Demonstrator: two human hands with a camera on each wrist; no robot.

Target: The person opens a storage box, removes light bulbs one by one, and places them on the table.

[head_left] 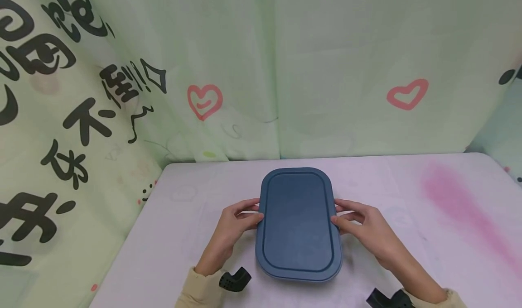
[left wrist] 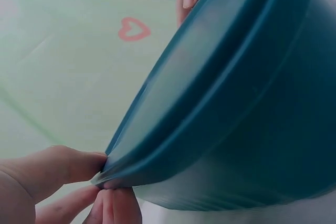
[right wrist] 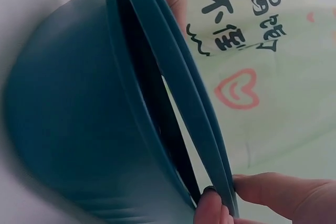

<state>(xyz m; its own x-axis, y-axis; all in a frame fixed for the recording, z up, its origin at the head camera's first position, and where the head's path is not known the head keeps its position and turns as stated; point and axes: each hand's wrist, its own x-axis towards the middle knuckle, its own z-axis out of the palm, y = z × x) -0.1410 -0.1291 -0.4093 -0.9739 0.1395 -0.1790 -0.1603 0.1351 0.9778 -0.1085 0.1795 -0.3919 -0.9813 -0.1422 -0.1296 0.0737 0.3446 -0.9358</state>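
Note:
A blue rectangular box with rounded corners, seen from above in the head view, is topped by a matching flat lid. On its left long edge, my left hand pinches the lid's rim between thumb and fingers. My right hand pinches the rim on the opposite side. The right wrist view shows a gap between the lid and the box body, wide enough to let light through. In the left wrist view the lid's rim lies close along the deep box wall. The box's inside is mostly hidden.
The box is over a pale table with a pink patch at the right. A light green cloth with dark characters and red hearts hangs behind and to the left. Each sleeve carries a black wrist device.

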